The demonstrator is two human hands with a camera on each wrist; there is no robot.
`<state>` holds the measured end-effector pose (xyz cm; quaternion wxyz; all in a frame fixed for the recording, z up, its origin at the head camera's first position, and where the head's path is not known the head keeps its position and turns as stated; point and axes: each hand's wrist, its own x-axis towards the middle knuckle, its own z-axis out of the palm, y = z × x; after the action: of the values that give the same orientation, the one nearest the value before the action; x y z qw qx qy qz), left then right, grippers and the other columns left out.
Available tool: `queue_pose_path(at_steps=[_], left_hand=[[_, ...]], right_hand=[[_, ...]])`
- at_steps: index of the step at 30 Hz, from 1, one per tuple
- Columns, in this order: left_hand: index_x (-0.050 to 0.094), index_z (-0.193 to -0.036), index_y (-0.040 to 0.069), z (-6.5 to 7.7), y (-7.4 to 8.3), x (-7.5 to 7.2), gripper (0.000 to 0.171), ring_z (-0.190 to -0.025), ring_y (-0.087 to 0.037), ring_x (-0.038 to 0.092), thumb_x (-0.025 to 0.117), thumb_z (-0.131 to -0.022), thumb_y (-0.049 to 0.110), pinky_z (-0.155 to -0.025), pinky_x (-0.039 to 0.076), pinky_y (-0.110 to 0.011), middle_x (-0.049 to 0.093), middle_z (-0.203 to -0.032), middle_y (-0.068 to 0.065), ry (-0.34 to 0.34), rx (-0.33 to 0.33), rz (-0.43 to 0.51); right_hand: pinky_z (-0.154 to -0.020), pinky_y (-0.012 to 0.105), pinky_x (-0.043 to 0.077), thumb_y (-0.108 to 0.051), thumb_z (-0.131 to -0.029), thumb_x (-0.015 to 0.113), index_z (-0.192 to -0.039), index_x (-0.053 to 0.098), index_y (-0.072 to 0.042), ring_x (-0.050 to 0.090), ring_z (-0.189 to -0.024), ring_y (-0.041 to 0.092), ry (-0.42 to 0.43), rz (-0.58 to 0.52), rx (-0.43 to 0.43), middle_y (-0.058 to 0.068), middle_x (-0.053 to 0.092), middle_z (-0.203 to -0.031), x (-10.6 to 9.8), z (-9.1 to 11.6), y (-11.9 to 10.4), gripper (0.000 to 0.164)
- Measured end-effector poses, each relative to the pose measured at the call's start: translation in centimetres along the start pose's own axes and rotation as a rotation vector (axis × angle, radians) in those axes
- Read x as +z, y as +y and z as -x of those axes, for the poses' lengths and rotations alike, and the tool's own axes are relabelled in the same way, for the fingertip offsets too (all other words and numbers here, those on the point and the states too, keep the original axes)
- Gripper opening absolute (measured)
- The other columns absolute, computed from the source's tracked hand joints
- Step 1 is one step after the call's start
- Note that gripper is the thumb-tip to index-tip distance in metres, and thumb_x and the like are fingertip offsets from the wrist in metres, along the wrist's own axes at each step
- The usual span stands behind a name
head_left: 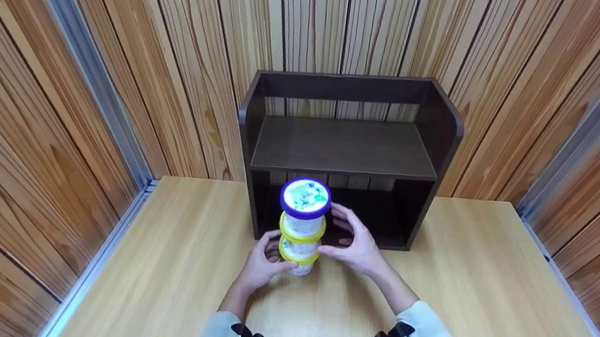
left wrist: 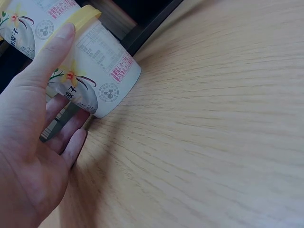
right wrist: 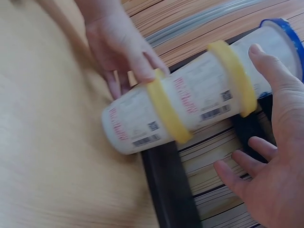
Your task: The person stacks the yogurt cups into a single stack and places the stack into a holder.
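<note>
Three round white tubs stand in one upright stack in front of the dark shelf. The top tub [head_left: 303, 225] has a blue lid [head_left: 306, 198]. Below it, the middle tub [right wrist: 192, 97] and the bottom tub [left wrist: 105, 64] have yellow lids. My left hand [head_left: 263, 264] holds the bottom tub, its thumb on the yellow lid and its fingers round the far side. Over on the right side of the stack is my right hand [head_left: 356, 245]. Its thumb lies by the upper tubs, and the other fingers are spread and loosely bent [right wrist: 247, 171].
A dark brown two-tier shelf [head_left: 346, 145] stands behind the stack, against the wood-panelled wall [head_left: 314, 21]. Beneath everything lies a light wooden table [head_left: 175, 266]. Metal frame edges [head_left: 98, 264] run along its sides.
</note>
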<state>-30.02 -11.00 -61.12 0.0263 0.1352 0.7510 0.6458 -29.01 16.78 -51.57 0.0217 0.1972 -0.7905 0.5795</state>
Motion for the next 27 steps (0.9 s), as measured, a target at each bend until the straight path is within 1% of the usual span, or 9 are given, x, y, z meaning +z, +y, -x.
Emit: queue_pose_path(at_steps=[3, 6, 8, 11, 14, 19, 23, 25, 27], left_hand=[[0.047, -0.161, 0.003, -0.1, -0.3, -0.1, 0.084, -0.137, -0.033, 0.07, 0.094, -0.094, 0.021, -0.117, 0.059, -0.044, 0.071, -0.147, -0.025, -0.008, 0.022, -0.01], [0.048, -0.161, 0.004, -0.1, -0.7, -0.2, 0.086, -0.133, -0.027, 0.071, 0.095, -0.093, 0.028, -0.114, 0.06, -0.042, 0.072, -0.146, -0.023, -0.009, 0.056, -0.019], [0.048, -0.16, 0.003, -0.1, -0.9, -0.3, 0.086, -0.131, -0.025, 0.071, 0.096, -0.093, 0.031, -0.113, 0.061, -0.042, 0.072, -0.144, -0.024, -0.01, 0.081, -0.022], [0.05, -0.159, 0.005, -0.1, -1.1, -0.5, 0.085, -0.13, -0.023, 0.072, 0.096, -0.092, 0.033, -0.112, 0.061, -0.041, 0.073, -0.143, -0.022, -0.01, 0.099, -0.017], [0.051, -0.158, 0.005, -0.1, -1.1, -0.5, 0.085, -0.13, -0.026, 0.072, 0.096, -0.092, 0.034, -0.113, 0.062, -0.042, 0.073, -0.142, -0.023, -0.014, 0.114, -0.01], [0.05, -0.158, 0.005, 0.0, -0.8, -0.5, 0.086, -0.131, -0.026, 0.072, 0.096, -0.092, 0.036, -0.114, 0.061, -0.04, 0.073, -0.143, -0.022, -0.014, 0.091, -0.014], [0.048, -0.159, 0.003, 0.0, -0.4, -0.3, 0.084, -0.135, -0.031, 0.071, 0.095, -0.093, 0.026, -0.116, 0.06, -0.044, 0.071, -0.145, -0.025, -0.013, 0.047, -0.012], [0.047, -0.16, 0.003, 0.0, -0.1, -0.2, 0.084, -0.137, -0.034, 0.069, 0.095, -0.093, 0.019, -0.118, 0.058, -0.048, 0.07, -0.147, -0.025, -0.011, 0.012, 0.005], [0.046, -0.161, 0.002, 0.1, 0.1, -0.1, 0.083, -0.14, -0.037, 0.068, 0.094, -0.094, 0.014, -0.12, 0.057, -0.052, 0.07, -0.148, -0.026, -0.006, -0.006, 0.008]], right_hand=[[-0.116, 0.075, 0.053, -0.018, -0.087, 0.099, -0.17, 0.044, -0.008, 0.049, -0.158, 0.055, -0.01, -0.013, 0.0, 0.029, 0.049, -0.171, 0.4, 0.3, 0.7, 0.099], [-0.121, 0.077, 0.049, -0.016, -0.087, 0.098, -0.169, 0.043, -0.001, 0.048, -0.157, 0.058, -0.033, -0.019, -0.05, 0.034, 0.048, -0.169, 0.7, 0.5, 1.5, 0.1], [-0.121, 0.079, 0.047, -0.014, -0.088, 0.098, -0.169, 0.042, 0.001, 0.049, -0.155, 0.06, -0.047, -0.026, -0.068, 0.036, 0.048, -0.167, 0.9, 0.6, 2.0, 0.1], [-0.117, 0.08, 0.049, -0.017, -0.089, 0.097, -0.17, 0.04, 0.0, 0.049, -0.154, 0.062, -0.071, -0.023, -0.057, 0.037, 0.046, -0.167, 1.1, 0.8, 2.7, 0.101], [-0.115, 0.083, 0.05, -0.018, -0.091, 0.096, -0.171, 0.037, -0.001, 0.047, -0.155, 0.064, -0.085, -0.051, -0.012, 0.038, 0.044, -0.169, 1.3, 0.9, 3.2, 0.101], [-0.117, 0.081, 0.049, -0.015, -0.093, 0.094, -0.172, 0.033, 0.002, 0.044, -0.157, 0.066, -0.11, -0.1, 0.032, 0.04, 0.039, -0.172, 1.8, 1.0, 4.0, 0.101], [-0.119, 0.078, 0.05, -0.01, -0.095, 0.091, -0.171, 0.032, 0.005, 0.04, -0.158, 0.068, -0.115, -0.148, 0.054, 0.041, 0.037, -0.173, 2.2, 1.1, 4.9, 0.097], [-0.118, 0.075, 0.053, -0.007, -0.096, 0.089, -0.17, 0.032, 0.007, 0.04, -0.157, 0.068, -0.115, -0.169, 0.047, 0.042, 0.037, -0.172, 2.4, 1.2, 5.4, 0.095], [-0.117, 0.072, 0.055, -0.005, -0.096, 0.088, -0.169, 0.033, 0.008, 0.042, -0.156, 0.068, -0.112, -0.185, 0.043, 0.042, 0.04, -0.17, 2.7, 1.3, 5.8, 0.092]])
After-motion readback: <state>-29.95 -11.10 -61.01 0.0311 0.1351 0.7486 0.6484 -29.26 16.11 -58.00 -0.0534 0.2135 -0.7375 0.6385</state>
